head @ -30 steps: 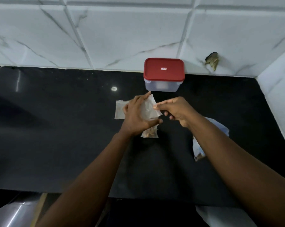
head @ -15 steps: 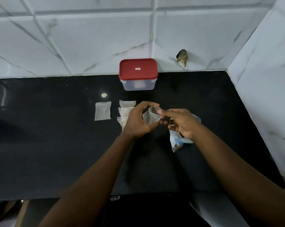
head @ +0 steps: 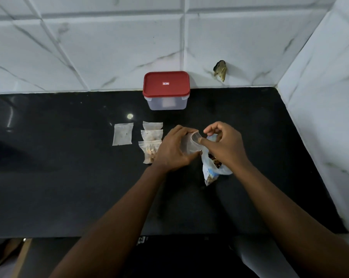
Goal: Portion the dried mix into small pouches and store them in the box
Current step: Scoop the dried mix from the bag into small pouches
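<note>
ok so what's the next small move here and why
Probably dip the right hand into the bag of mix just beneath it, take a pinch and drop it into the empty pouch. The left hand has that pouch in its grip, mouth open, with the right thumb at its rim; filled pouches lie alongside.

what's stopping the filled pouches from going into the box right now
The red lid sits closed on the box, so it has to come off first. The counter stretch between the filled pouches and the box shows nothing else in the way.
</note>
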`<action>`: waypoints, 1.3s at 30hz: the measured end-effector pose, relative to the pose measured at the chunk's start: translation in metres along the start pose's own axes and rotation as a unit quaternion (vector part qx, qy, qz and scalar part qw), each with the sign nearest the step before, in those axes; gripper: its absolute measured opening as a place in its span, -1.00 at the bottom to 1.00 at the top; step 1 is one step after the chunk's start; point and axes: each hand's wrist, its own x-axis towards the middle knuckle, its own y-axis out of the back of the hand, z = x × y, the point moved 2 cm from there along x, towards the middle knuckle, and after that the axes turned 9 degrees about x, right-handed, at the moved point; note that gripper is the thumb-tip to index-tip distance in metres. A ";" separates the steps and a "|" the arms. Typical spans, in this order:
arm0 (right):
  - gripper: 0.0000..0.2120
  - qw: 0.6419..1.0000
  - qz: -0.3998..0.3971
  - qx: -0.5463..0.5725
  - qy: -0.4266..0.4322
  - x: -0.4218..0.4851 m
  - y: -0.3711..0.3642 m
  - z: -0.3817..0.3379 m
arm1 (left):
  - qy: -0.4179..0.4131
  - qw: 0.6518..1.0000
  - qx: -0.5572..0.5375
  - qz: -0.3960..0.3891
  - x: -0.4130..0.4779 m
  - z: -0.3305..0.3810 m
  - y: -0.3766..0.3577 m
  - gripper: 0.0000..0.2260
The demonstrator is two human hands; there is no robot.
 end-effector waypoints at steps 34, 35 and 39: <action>-0.90 0.974 -0.212 -0.054 -0.059 0.001 -0.015 0.011 | 0.009 0.996 0.074 -0.055 -0.007 -0.007 -0.021 -0.62; -0.85 0.978 -0.196 -0.055 -0.053 0.000 -0.012 0.010 | 0.022 0.996 0.057 -0.058 -0.007 -0.008 -0.021 -0.63; -0.91 0.995 -0.089 0.011 -0.045 -0.002 0.009 0.008 | 0.109 0.991 -0.056 -0.048 -0.010 -0.007 -0.023 -0.71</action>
